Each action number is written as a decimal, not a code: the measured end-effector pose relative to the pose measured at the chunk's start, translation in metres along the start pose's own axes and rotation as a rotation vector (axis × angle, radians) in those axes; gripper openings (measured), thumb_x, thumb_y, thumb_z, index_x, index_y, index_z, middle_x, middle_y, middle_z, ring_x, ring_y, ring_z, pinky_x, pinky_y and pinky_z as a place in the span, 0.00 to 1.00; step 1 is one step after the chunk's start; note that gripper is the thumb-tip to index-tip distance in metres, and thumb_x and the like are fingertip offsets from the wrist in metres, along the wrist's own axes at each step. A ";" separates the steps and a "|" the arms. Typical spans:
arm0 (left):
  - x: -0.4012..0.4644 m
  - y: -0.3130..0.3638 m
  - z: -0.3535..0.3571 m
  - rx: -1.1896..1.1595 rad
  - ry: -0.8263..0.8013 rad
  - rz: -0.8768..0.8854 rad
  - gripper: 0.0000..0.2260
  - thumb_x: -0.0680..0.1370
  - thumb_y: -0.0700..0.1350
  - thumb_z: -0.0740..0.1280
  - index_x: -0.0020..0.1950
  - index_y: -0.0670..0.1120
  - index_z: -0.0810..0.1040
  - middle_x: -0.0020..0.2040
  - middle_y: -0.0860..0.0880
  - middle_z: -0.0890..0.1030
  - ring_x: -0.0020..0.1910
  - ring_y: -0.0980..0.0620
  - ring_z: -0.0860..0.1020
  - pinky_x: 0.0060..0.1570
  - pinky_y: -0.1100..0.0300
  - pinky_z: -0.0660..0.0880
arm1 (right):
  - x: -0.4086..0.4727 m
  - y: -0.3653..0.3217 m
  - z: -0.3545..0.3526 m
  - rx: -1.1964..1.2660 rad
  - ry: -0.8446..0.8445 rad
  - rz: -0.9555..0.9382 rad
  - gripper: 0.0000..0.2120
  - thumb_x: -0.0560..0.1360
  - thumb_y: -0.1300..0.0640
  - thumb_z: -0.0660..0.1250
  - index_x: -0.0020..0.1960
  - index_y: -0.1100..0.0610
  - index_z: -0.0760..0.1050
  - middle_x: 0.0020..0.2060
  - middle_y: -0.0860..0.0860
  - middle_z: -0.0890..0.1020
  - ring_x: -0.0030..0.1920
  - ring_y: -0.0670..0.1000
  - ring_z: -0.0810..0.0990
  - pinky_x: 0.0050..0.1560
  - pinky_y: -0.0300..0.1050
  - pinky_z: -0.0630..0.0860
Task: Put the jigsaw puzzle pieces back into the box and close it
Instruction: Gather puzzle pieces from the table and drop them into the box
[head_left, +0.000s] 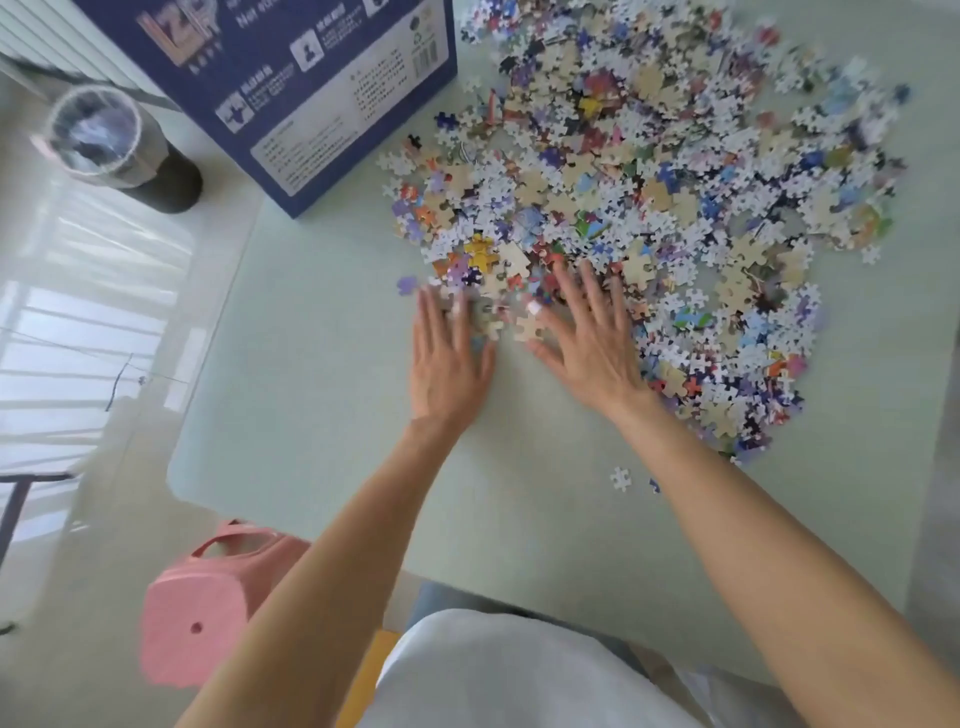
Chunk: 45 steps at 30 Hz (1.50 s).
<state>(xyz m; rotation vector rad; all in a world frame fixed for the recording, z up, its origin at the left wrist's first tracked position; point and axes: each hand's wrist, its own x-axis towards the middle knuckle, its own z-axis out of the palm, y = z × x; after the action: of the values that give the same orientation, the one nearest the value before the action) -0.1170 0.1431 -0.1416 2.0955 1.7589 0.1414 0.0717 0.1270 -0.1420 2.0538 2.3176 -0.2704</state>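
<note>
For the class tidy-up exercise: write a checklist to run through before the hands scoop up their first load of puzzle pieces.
1. Both hands free: ok. Left hand and right hand lie flat, fingers straight.
2. Hands at the puzzle pieces: ok, at the pile's near edge.
3. Box within reach: ok, on the table left of the pile.
4. Box open: cannot tell, its top is cut off.
5. Strays gathered: not ok, a stray piece lies apart.

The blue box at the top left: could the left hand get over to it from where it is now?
Probably yes. The left hand lies open at the near edge of the puzzle pieces, and only bare table lies between it and the blue box.
</note>
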 end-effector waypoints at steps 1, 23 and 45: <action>0.009 0.016 0.002 -0.007 -0.039 0.064 0.29 0.81 0.56 0.52 0.77 0.45 0.48 0.77 0.40 0.44 0.76 0.44 0.41 0.74 0.52 0.40 | 0.005 0.008 -0.004 0.036 0.024 0.060 0.25 0.78 0.39 0.51 0.72 0.47 0.60 0.75 0.55 0.53 0.74 0.58 0.49 0.72 0.58 0.39; 0.119 0.064 -0.040 0.127 -0.337 0.267 0.44 0.66 0.60 0.74 0.74 0.52 0.55 0.70 0.45 0.59 0.69 0.43 0.56 0.62 0.48 0.70 | 0.068 0.040 -0.061 0.091 -0.109 0.266 0.37 0.66 0.35 0.69 0.67 0.54 0.65 0.64 0.55 0.68 0.63 0.59 0.64 0.57 0.53 0.72; 0.144 0.064 -0.057 0.096 -0.322 0.359 0.22 0.76 0.50 0.67 0.69 0.52 0.67 0.63 0.47 0.72 0.61 0.46 0.71 0.57 0.54 0.72 | 0.077 0.049 -0.078 0.403 0.093 0.236 0.08 0.74 0.61 0.68 0.52 0.61 0.79 0.41 0.55 0.83 0.34 0.51 0.77 0.36 0.49 0.79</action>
<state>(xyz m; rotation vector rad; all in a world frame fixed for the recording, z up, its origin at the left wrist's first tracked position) -0.0470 0.2870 -0.0915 2.3320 1.2192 -0.1770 0.1173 0.2199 -0.0813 2.5461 2.1793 -0.6944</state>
